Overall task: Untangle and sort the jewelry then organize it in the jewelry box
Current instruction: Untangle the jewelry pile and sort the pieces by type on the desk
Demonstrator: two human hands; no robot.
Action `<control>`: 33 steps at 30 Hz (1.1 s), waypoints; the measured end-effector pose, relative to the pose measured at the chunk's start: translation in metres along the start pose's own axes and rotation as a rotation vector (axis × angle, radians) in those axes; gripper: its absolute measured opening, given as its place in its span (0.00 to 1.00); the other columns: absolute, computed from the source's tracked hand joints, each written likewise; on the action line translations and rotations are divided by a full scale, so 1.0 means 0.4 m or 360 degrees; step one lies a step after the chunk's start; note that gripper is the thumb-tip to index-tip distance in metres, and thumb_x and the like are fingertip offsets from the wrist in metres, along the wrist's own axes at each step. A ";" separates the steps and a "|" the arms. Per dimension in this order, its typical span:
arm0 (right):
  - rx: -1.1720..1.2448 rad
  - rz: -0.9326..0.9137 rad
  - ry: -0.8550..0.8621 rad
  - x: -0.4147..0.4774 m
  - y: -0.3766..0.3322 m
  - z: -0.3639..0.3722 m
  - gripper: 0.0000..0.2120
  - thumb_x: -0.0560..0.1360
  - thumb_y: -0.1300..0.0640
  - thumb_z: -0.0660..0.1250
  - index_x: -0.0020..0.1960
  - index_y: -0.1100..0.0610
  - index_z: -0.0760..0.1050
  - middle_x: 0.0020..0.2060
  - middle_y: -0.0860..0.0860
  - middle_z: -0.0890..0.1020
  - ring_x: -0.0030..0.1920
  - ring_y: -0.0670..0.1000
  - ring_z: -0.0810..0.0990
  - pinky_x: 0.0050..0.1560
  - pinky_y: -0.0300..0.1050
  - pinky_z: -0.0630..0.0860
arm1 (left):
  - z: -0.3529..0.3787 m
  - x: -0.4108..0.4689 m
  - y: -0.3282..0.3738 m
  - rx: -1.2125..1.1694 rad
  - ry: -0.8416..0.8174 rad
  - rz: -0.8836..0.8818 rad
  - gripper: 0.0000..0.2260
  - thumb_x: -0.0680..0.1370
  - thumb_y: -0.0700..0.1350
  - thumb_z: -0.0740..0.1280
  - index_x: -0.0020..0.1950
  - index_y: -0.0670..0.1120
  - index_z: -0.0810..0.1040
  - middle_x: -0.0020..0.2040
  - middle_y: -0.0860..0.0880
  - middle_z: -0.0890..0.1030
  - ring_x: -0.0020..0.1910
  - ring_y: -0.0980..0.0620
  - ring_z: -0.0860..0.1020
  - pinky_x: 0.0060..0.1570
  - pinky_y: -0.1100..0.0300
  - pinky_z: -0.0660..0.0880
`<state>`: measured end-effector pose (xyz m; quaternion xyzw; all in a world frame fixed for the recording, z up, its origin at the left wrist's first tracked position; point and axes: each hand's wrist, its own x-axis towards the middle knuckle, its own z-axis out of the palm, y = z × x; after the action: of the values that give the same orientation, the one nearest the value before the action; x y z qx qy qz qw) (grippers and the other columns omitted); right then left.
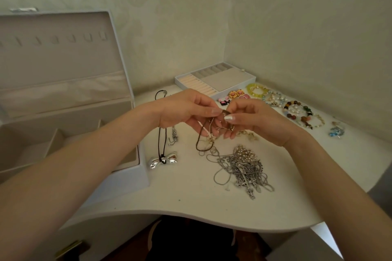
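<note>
The white jewelry box (127, 176) stands open with its lid upright. Just right of it lies a black cord with a silver bow pendant (163, 160). Further right, a brown cord (200, 140) hangs pinched between the left hand (184, 110) and the right hand (258, 121), above tangled silver chains (244, 167). Beaded bracelets (297, 110) lie farthest right.

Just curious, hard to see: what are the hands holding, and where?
The left hand and right hand pinch a tangled brown cord at its top; its loop hangs below.

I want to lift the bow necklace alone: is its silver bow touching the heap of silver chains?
Apart. The head view shows bare table between the silver bow and the heap of silver chains.
</note>
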<state>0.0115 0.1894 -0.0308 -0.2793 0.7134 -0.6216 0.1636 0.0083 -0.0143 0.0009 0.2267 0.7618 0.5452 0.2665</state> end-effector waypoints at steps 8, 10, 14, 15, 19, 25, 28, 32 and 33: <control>0.0535 -0.0026 0.0106 0.001 -0.008 0.001 0.10 0.69 0.63 0.73 0.42 0.61 0.71 0.37 0.55 0.83 0.33 0.52 0.83 0.34 0.41 0.79 | 0.001 0.003 0.006 -0.0049 0.0040 0.0031 0.05 0.72 0.46 0.65 0.42 0.46 0.78 0.33 0.49 0.80 0.28 0.57 0.74 0.26 0.69 0.67; 0.0602 -0.0049 0.0138 0.001 -0.008 -0.001 0.08 0.71 0.64 0.70 0.43 0.62 0.70 0.37 0.55 0.83 0.33 0.52 0.83 0.33 0.41 0.79 | -0.001 0.001 0.006 -0.0061 0.0030 0.0032 0.03 0.71 0.46 0.66 0.41 0.48 0.78 0.34 0.49 0.81 0.30 0.57 0.75 0.30 0.68 0.69; 0.0759 -0.0126 0.0147 0.004 -0.006 -0.004 0.07 0.72 0.63 0.69 0.42 0.61 0.70 0.36 0.55 0.82 0.33 0.51 0.81 0.33 0.40 0.78 | -0.001 -0.002 0.008 -0.0126 0.0008 0.0104 0.03 0.73 0.44 0.65 0.43 0.45 0.77 0.36 0.48 0.84 0.38 0.53 0.82 0.41 0.65 0.77; 0.0791 -0.0146 0.0131 0.004 -0.008 -0.005 0.09 0.71 0.61 0.71 0.42 0.61 0.71 0.36 0.55 0.82 0.33 0.51 0.81 0.33 0.40 0.78 | 0.001 -0.003 0.011 -0.0164 0.0019 0.0109 0.04 0.73 0.44 0.64 0.44 0.44 0.76 0.36 0.47 0.84 0.38 0.52 0.83 0.41 0.64 0.78; 0.0793 -0.0147 0.0151 0.002 -0.013 -0.003 0.08 0.71 0.60 0.71 0.40 0.59 0.71 0.31 0.54 0.80 0.30 0.50 0.79 0.31 0.39 0.77 | 0.008 -0.005 0.024 -0.0317 0.0059 0.0117 0.05 0.73 0.45 0.62 0.44 0.44 0.73 0.32 0.46 0.81 0.32 0.50 0.82 0.29 0.62 0.77; 0.0844 -0.0198 0.0110 0.003 -0.016 -0.003 0.09 0.66 0.58 0.74 0.42 0.58 0.76 0.34 0.53 0.79 0.32 0.49 0.79 0.33 0.38 0.77 | 0.003 -0.003 0.020 -0.0369 0.0098 0.0242 0.05 0.76 0.42 0.66 0.40 0.46 0.74 0.31 0.50 0.75 0.30 0.56 0.75 0.29 0.66 0.74; 0.0914 -0.0254 0.0087 0.004 -0.010 -0.009 0.14 0.63 0.61 0.77 0.47 0.59 0.80 0.39 0.54 0.81 0.36 0.49 0.81 0.37 0.39 0.78 | -0.003 -0.002 0.019 -0.0360 0.0089 0.0291 0.03 0.74 0.39 0.67 0.42 0.44 0.74 0.32 0.52 0.75 0.30 0.59 0.73 0.28 0.68 0.71; 0.0829 -0.0244 0.0222 0.003 -0.017 0.000 0.10 0.62 0.64 0.71 0.44 0.59 0.82 0.38 0.53 0.82 0.35 0.47 0.81 0.37 0.36 0.78 | -0.001 0.003 0.018 -0.0403 0.0287 0.0361 0.03 0.72 0.42 0.66 0.44 0.43 0.74 0.37 0.52 0.80 0.28 0.59 0.71 0.26 0.69 0.68; 0.0824 -0.0225 0.0269 0.003 -0.020 0.003 0.09 0.61 0.63 0.71 0.41 0.58 0.83 0.37 0.53 0.83 0.34 0.46 0.81 0.35 0.35 0.78 | -0.002 0.004 0.019 -0.0440 0.0362 0.0361 0.05 0.71 0.43 0.66 0.44 0.44 0.75 0.39 0.52 0.81 0.29 0.59 0.72 0.27 0.69 0.69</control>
<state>0.0129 0.1873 -0.0229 -0.2244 0.5207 -0.8141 0.1256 0.0070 -0.0115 0.0079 0.2092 0.6744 0.6932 0.1444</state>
